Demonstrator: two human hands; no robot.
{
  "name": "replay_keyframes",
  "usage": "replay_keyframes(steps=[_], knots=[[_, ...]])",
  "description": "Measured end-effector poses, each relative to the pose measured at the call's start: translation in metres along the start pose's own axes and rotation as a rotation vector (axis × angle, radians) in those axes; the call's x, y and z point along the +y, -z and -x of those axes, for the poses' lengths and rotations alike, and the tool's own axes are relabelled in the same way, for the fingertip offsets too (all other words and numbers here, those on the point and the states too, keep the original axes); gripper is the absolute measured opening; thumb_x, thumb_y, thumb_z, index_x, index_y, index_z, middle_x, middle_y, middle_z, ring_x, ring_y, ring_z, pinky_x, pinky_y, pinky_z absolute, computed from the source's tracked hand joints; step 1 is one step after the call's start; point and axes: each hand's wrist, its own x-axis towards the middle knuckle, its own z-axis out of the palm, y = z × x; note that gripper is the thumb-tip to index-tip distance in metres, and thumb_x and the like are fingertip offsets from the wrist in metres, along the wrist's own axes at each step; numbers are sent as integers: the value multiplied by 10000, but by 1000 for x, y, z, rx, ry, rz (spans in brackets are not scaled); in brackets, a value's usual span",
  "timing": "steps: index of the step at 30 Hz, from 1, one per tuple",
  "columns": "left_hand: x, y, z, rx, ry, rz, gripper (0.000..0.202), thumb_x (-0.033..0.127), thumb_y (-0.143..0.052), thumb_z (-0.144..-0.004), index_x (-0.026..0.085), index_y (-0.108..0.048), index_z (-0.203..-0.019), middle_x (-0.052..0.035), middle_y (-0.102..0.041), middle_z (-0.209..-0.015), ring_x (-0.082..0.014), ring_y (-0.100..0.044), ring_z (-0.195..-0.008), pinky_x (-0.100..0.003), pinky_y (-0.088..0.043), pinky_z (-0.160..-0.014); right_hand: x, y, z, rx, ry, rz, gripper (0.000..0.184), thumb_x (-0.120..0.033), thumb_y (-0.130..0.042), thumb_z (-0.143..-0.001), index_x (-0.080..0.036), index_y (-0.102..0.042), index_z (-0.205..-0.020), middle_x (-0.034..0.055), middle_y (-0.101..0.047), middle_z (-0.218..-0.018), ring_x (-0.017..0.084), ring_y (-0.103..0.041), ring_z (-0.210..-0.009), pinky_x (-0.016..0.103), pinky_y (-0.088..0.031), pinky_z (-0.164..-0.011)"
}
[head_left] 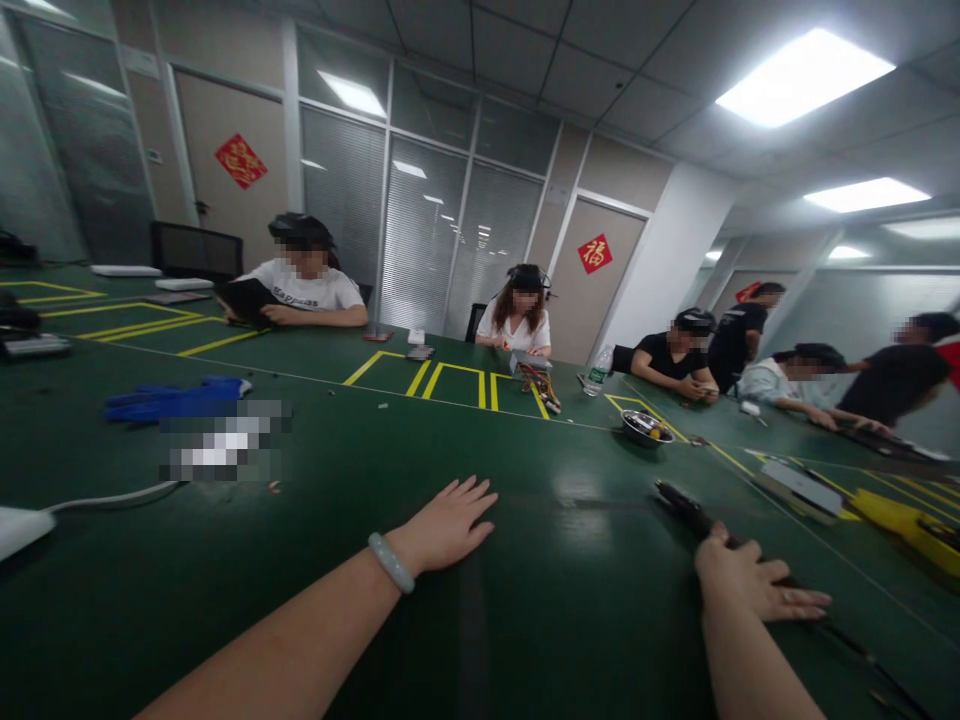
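Note:
My left hand [448, 523] lies flat on the dark green table [570, 520], palm down, fingers spread and holding nothing; a pale bracelet [391, 562] circles its wrist. My right hand [754, 578] rests on the table at the lower right, fingers stretched out flat over a long dark tool [684, 507] that runs from upper left under the hand. I cannot tell whether the hand grips it or only lies on it.
A metal bowl [643, 427] with small parts stands beyond the tool. Blue gloves [174, 398] lie at the left, a white cable [112, 497] near them. A yellow object [907, 522] and a flat device [802, 487] sit at the right. Several people sit around the far side.

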Motion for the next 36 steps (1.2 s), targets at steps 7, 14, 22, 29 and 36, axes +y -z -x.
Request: replay_keyframes(steps=[7,14,22,29,36], knots=[[1,1,0,-3,7,-11,569,581,-245,-970,316,-289,-1472,-6,-230,-1556,-248,-169,-1438,-465,-139,-1155,15,1,-34,-129,176,121,655,-581,-213,-883,-204,-659,-1178,233,-472,-1338,489,-371,-1234,726,-90,-983],[-2,-3,-2,22,0,-17,582,574,-258,-973,316,-214,-1493,-21,-236,-1554,-255,-190,-1432,-488,-168,-1142,17,15,-31,-159,193,56,618,-589,-231,-885,-244,-645,-1188,190,-513,-1324,488,-376,-1184,754,-175,-883],[3,-5,-7,79,-2,-53,699,619,-266,-953,309,15,-1512,-41,-123,-1582,-264,-153,-1440,-471,-145,-1144,-11,36,15,-243,366,45,615,-562,-170,-916,-264,-661,-1136,154,-555,-1265,421,-433,-1149,672,-248,-871],[28,2,-11,182,-126,-142,800,602,-394,-922,276,34,-1514,-48,-36,-1591,-249,-75,-1453,-430,-87,-1166,-88,70,139,-452,713,-60,588,-517,-133,-956,-265,-615,-1178,137,-559,-1236,367,-449,-1148,653,-253,-909],[20,3,-6,309,-136,-242,944,424,-590,-833,210,26,-1515,-82,-109,-1584,-245,-112,-1448,-411,-100,-1172,-150,95,286,-765,1052,-375,592,-518,-90,-968,-279,-143,-1507,96,-372,-1474,316,-289,-1351,616,-139,-1062]])
